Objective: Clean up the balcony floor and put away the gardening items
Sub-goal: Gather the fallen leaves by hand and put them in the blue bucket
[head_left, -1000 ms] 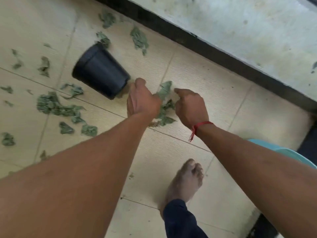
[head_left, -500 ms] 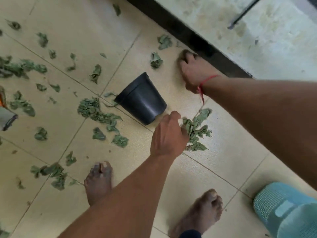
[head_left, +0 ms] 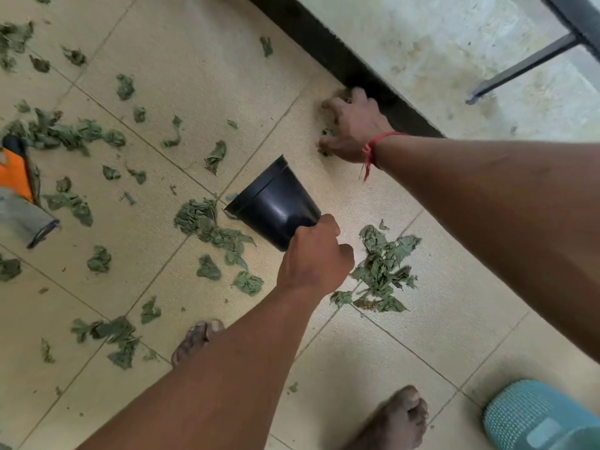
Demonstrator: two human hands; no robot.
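While your left hand point(head_left: 313, 254) is clenched round the base of the pot point(head_left: 272, 206), which is tipped on its side with its mouth pointing away from that hand, your right hand point(head_left: 352, 128) is stretched out beyond the pot. Its fingers are bent like a claw over a few leaves point(head_left: 325, 133) hard against the dark skirting point(head_left: 324, 50); whether they have actually closed on those scraps cannot be told from this view. You look to be in the gathering step, raking loose leaves together so they can go into the pot. Little of the job seems done: a pile point(head_left: 383, 271) lies just beside your left hand, between your two arms, and more leaves sit at the pot's mouth and far out past your left hand. An orange tool point(head_left: 13, 170) lies well out on that side too. Next, by my judgement, you need to draw the right hand's catch back toward the pile or straight to the pot. You also need to turn the pot so its mouth faces the leaves. Dry scraps are light and will likely scatter if swept fast.
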